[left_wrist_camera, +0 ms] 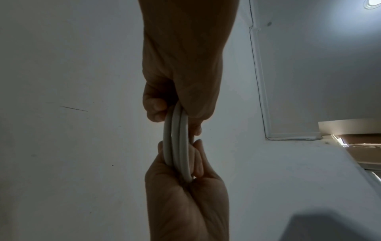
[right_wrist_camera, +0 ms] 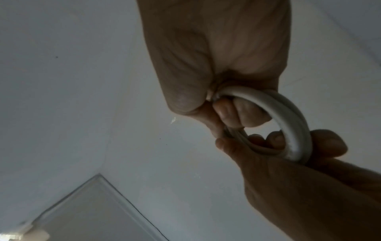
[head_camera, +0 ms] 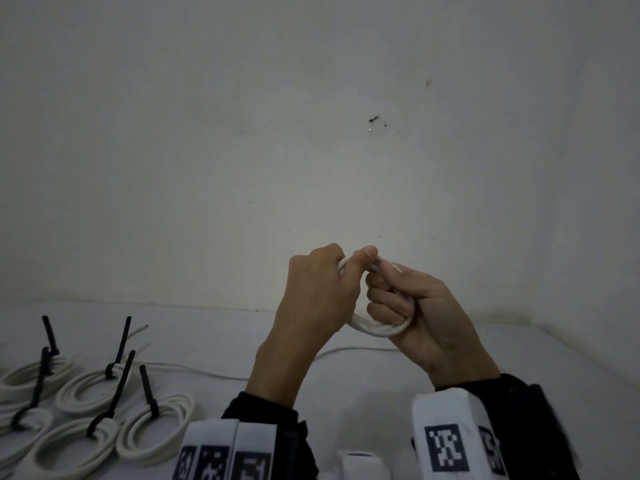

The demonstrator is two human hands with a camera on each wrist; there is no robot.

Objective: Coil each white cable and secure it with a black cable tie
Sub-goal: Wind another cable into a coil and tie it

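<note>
So both hands were up off the desk (head_camera: 346, 393), clenched around the same white cable coil (head_camera: 379, 329). Left hand (head_camera: 313, 303) had its grip wrapped on the coil's 9 o'clock side, thumb pressed over the top strands. Right hand (head_camera: 420, 313) had fingers curled through the loop at 3 o'clock. Loose cable tail (head_camera: 346, 349) trailed down to the desk. Five finished coils (head_camera: 86, 393) with black cable ties (head_camera: 122, 341) sat at roughly 8 o'clock. No containers anywhere that I could see.
</note>
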